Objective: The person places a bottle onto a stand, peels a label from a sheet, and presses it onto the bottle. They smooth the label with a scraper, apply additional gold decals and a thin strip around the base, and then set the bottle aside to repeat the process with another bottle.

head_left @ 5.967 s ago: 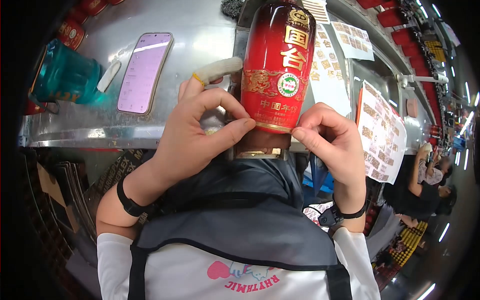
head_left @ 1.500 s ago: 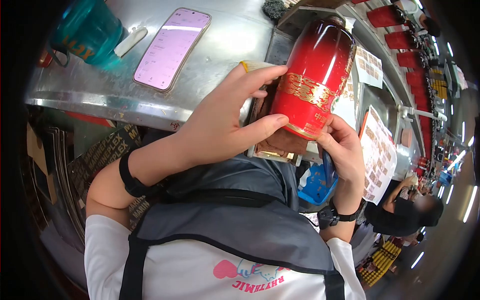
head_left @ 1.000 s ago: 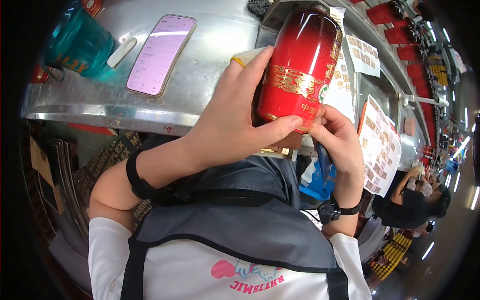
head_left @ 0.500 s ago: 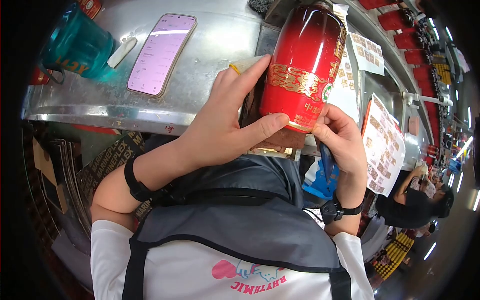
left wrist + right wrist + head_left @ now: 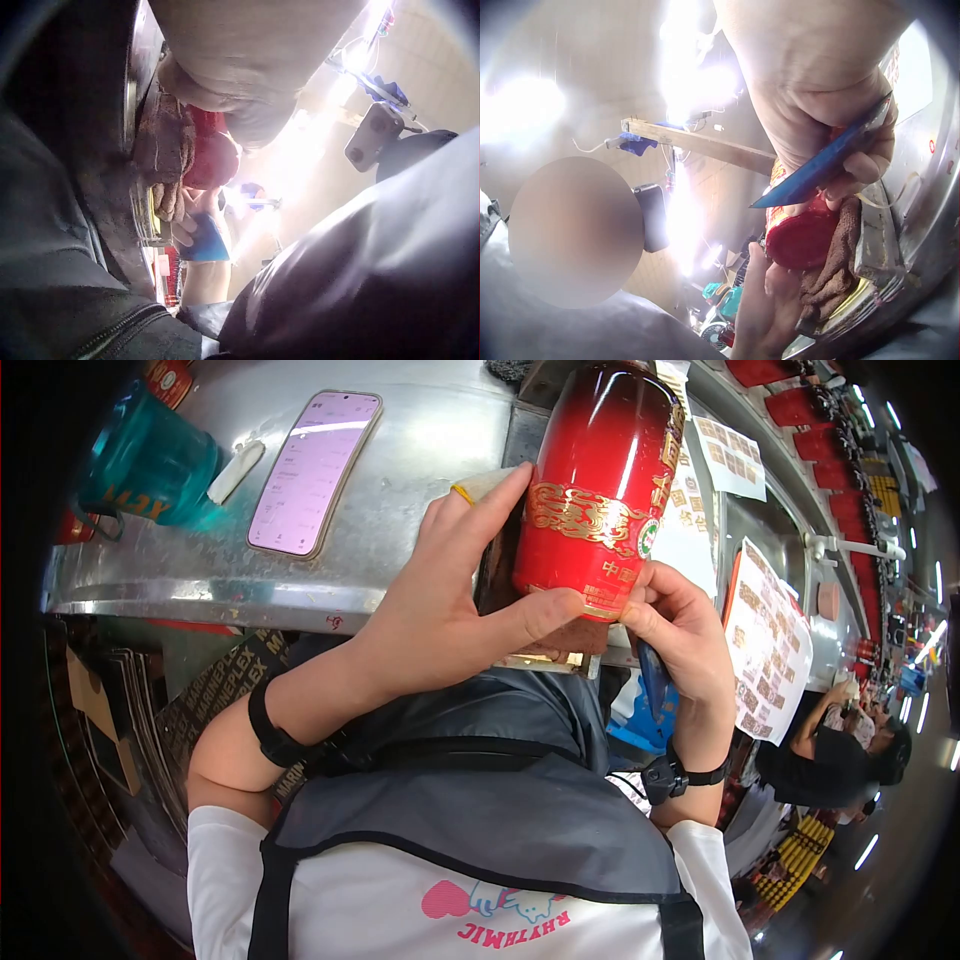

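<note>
A red bottle (image 5: 590, 480) with gold lettering and a gold dragon band lies on a brown cloth (image 5: 838, 266) over a metal stand, its base toward me. My left hand (image 5: 440, 595) holds its left side, index finger along the glass and thumb across the lower edge; one finger wears a pale cover with a yellow band. My right hand (image 5: 680, 625) has thumb and index fingertip together at the lower right edge, by the small gold print. Its other fingers curl around a flat, pointed blue piece (image 5: 821, 169), which hangs below the palm in the head view.
Left on the metal table lie a phone (image 5: 315, 472), a white roll (image 5: 236, 472) and a teal jug (image 5: 155, 460). Decal sheets (image 5: 765, 645) lie to the right, with a blue basket (image 5: 638, 720) below the table edge. Another person (image 5: 840, 750) sits farther right.
Since six seconds ago the bottle has turned, its front lettering now facing right. My left hand has gone from a fingertip pinch to a wider hold. The last second shows only slight shifts.
</note>
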`<state>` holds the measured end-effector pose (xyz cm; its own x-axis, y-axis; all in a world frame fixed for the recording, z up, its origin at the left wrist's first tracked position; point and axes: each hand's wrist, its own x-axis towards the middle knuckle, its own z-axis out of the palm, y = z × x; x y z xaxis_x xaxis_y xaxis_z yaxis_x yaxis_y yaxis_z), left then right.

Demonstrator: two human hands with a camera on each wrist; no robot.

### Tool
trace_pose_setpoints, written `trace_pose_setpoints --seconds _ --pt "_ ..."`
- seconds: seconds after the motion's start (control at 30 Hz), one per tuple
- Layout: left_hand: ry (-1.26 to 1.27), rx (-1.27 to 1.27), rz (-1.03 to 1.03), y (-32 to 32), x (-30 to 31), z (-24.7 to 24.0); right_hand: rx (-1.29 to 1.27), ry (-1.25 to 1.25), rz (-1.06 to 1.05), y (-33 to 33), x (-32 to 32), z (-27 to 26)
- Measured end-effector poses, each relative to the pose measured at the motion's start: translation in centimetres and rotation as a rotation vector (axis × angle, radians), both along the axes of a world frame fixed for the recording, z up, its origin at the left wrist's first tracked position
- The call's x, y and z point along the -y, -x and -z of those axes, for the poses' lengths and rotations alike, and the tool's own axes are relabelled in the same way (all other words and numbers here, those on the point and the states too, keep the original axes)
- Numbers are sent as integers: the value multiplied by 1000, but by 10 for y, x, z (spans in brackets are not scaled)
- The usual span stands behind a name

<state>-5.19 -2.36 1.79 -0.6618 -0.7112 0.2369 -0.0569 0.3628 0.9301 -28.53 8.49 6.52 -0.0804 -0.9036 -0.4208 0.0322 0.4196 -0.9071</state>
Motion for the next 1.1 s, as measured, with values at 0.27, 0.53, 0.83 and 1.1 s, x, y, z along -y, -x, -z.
trace_pose_setpoints --seconds 0.27,0.53,0.83,1.1 --pt "-78 135 -35 10 -6 -19 121 10 -15 2 1 -4" --pt "-154 83 9 7 -4 -9 143 27 -25 1 1 -1" --pt "-133 2 -14 -11 0 3 6 -23 -2 1 0 1" --pt "-89 65 38 -13 -2 2 -32 -40 34 -5 0 -3"
